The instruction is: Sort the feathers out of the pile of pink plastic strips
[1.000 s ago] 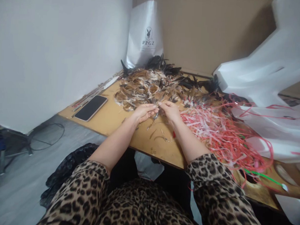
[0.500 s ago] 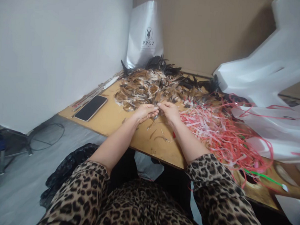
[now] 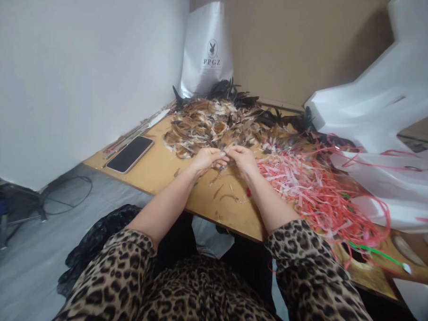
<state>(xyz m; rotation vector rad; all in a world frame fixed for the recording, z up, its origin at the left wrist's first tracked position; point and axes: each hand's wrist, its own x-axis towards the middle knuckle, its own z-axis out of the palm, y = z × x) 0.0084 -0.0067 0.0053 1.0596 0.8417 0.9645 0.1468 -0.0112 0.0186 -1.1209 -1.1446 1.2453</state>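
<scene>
My left hand point(image 3: 209, 160) and my right hand point(image 3: 243, 159) meet fingertip to fingertip over the table, both closed in a pinch. Between them is a small feather point(image 3: 221, 168), mostly covered by the fingers; a dark bit of it shows below. Just beyond my hands lies a wide heap of brown and black feathers point(image 3: 197, 126). To the right of my right hand spreads a tangled pile of red, pink and white plastic ribbon strips point(image 3: 315, 193). A few loose feather scraps point(image 3: 230, 195) lie on the wood in front of my hands.
A phone point(image 3: 129, 154) lies on the left of the wooden table point(image 3: 156, 172). Behind the feathers stands a white printed bag point(image 3: 208, 51). White plastic sheeting point(image 3: 372, 101) rises on the right. A green strip point(image 3: 380, 255) lies near the front right edge; a black plastic bag point(image 3: 93, 240) is below left.
My fingertips have shifted slightly against each other, still pinched together in the same place. Everything else stays as it was.
</scene>
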